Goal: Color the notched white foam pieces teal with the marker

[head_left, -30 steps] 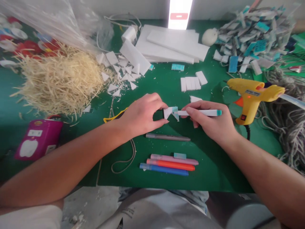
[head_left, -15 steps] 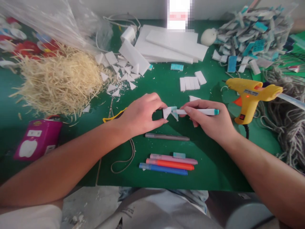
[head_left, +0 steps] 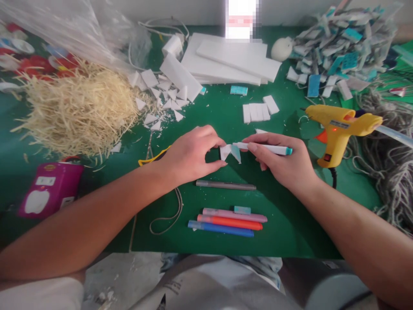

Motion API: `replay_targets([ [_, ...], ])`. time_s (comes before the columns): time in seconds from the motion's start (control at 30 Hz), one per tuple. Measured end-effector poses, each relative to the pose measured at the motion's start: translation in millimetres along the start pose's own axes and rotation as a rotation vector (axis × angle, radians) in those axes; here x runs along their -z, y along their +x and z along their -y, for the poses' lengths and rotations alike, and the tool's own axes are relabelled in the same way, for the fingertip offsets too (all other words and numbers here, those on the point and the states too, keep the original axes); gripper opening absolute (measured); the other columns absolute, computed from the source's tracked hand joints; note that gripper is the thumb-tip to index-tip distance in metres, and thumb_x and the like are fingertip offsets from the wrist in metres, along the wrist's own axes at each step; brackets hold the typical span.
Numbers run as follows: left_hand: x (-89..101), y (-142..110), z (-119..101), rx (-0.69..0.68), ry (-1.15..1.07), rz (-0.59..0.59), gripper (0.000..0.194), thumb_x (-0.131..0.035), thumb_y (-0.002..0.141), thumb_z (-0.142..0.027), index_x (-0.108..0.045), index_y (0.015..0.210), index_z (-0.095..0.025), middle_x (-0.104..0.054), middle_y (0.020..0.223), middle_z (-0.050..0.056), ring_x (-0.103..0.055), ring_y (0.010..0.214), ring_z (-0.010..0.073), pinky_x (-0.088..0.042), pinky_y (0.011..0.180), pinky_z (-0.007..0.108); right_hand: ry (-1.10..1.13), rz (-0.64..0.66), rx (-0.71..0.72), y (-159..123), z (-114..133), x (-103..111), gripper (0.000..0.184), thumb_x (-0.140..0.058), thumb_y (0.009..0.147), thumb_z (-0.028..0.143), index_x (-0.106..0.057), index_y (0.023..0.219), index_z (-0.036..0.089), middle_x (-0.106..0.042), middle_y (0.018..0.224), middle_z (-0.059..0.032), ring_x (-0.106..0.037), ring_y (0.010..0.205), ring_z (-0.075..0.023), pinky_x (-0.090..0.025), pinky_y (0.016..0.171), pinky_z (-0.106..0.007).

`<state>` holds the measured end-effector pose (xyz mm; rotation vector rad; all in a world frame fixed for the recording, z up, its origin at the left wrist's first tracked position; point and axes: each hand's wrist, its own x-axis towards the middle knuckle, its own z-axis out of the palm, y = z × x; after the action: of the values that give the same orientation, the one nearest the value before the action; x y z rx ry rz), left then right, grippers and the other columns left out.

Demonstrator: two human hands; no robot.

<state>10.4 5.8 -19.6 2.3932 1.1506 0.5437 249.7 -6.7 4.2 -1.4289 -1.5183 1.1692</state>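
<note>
- Head view: the left hand (head_left: 196,150) has its fingers pinching the left end of a small white-and-teal piece (head_left: 226,151), at the middle of a green table (head_left: 290,232);
- the right hand (head_left: 282,157) has its fingers pinching a white marker (head_left: 272,149), its tip at the piece's upper edge;
- nearer the person lie a grey pen (head_left: 226,185), then pink (head_left: 216,212), orange (head_left: 232,222) and blue pens (head_left: 222,228);
- rightward, a yellow glue gun (head_left: 335,120)

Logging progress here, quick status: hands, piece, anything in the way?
Left hand steadying notched white-and-teal piece. Right hand gripping teal-ended white marker, tip at piece's far edge. Gray marker nearby, not between hands and piece.
</note>
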Motion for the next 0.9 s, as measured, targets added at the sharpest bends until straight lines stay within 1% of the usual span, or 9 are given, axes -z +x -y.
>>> replay_targets([
  [0.13,0.0,-0.4,-0.3,0.002,-0.001,-0.004,0.03,-0.077,0.09,-0.031,-0.075,0.114,-0.014,-0.067,0.103,0.006,-0.063,0.08,0.0159,-0.053,0.073,0.03,-0.019,0.044,0.028,-0.8,0.0,0.4,0.015,-0.076,0.081,0.029,-0.08,0.072,0.018,-0.065,0.059,0.0011,-0.044,0.045,-0.0063,-0.035,0.043,-0.022],
  [0.17,0.0,-0.4,-0.5,0.006,-0.002,-0.002,0.03,-0.077,0.09,-0.032,-0.075,0.114,-0.014,-0.067,0.103,0.006,-0.063,0.08,0.0161,-0.053,0.074,0.03,-0.019,0.047,0.032,-0.8,0.1,0.2,0.015,-0.076,0.081,0.029,-0.08,0.072,0.018,-0.064,0.058,0.0014,-0.044,0.045,-0.0065,-0.035,0.043,-0.022],
  [0.27,0.0,-0.4,-0.9,0.024,-0.001,0.012,0.029,-0.077,0.09,-0.032,-0.075,0.114,-0.015,-0.067,0.103,0.005,-0.063,0.081,0.0161,-0.053,0.074,0.029,-0.011,0.027,0.026,-0.3,0.5,-0.8,0.015,-0.077,0.081,0.032,-0.083,0.081,0.018,-0.067,0.062,0.0008,-0.045,0.045,-0.007,-0.036,0.043,-0.023],
  [0.37,-0.2,-0.1,-0.8,0.025,0.003,0.013,0.03,-0.076,0.09,-0.032,-0.074,0.115,-0.016,-0.067,0.104,0.005,-0.064,0.083,0.0165,-0.053,0.075,0.029,-0.026,0.05,0.028,0.0,1.3,-0.6,0.014,-0.077,0.08,0.031,-0.081,0.074,0.018,-0.069,0.063,-0.0005,-0.044,0.046,-0.0077,-0.035,0.044,-0.025],
  [0.5,0.0,0.1,-0.8,0.024,0.005,0.015,0.03,-0.075,0.091,-0.034,-0.074,0.114,-0.016,-0.067,0.104,0.006,-0.064,0.082,0.0166,-0.054,0.075,0.03,-0.03,0.047,-0.019,-1.1,2.5,1.4,0.016,-0.077,0.08,0.034,-0.081,0.076,0.019,-0.07,0.064,-0.0016,-0.045,0.047,-0.0093,-0.036,0.043,-0.026],
  [0.6,0.7,0.4,-1.2,0.032,0.011,0.016,0.03,-0.076,0.091,-0.034,-0.074,0.115,-0.016,-0.067,0.104,0.006,-0.063,0.081,0.0162,-0.054,0.075,0.03,-0.032,0.058,-0.015,-1.2,3.1,1.9,0.015,-0.077,0.079,0.033,-0.08,0.072,0.019,-0.07,0.063,-0.0014,-0.045,0.047,-0.0092,-0.037,0.043,-0.026],
  [0.67,1.1,0.6,-1.5,0.033,0.013,0.021,0.03,-0.075,0.091,-0.033,-0.074,0.115,-0.016,-0.067,0.104,0.006,-0.063,0.081,0.0164,-0.054,0.076,0.03,-0.024,0.042,-0.016,-0.6,3.3,1.4,0.015,-0.078,0.079,0.033,-0.081,0.075,0.019,-0.068,0.061,-0.0005,-0.045,0.046,-0.0089,-0.037,0.042,-0.025],
  [0.77,1.2,0.4,-1.4,0.03,0.011,0.029,0.029,-0.075,0.091,-0.033,-0.074,0.115,-0.017,-0.066,0.103,0.005,-0.064,0.082,0.0169,-0.055,0.078,0.031,-0.016,0.012,-0.028,0.2,2.9,0.8,0.015,-0.079,0.079,0.034,-0.083,0.081,0.019,-0.07,0.064,-0.0003,-0.046,0.045,-0.0085,-0.038,0.042,-0.025],
  [0.9,0.6,-0.2,-0.8,0.019,0.008,0.009,0.03,-0.076,0.09,-0.033,-0.074,0.115,-0.015,-0.067,0.104,0.006,-0.063,0.081,0.0164,-0.054,0.076,0.03,-0.029,0.06,-0.005,-0.5,1.9,2.0,0.014,-0.077,0.081,0.03,-0.079,0.071,0.02,-0.071,0.063,-0.0008,-0.046,0.045,-0.0085,-0.037,0.043,-0.025],
])
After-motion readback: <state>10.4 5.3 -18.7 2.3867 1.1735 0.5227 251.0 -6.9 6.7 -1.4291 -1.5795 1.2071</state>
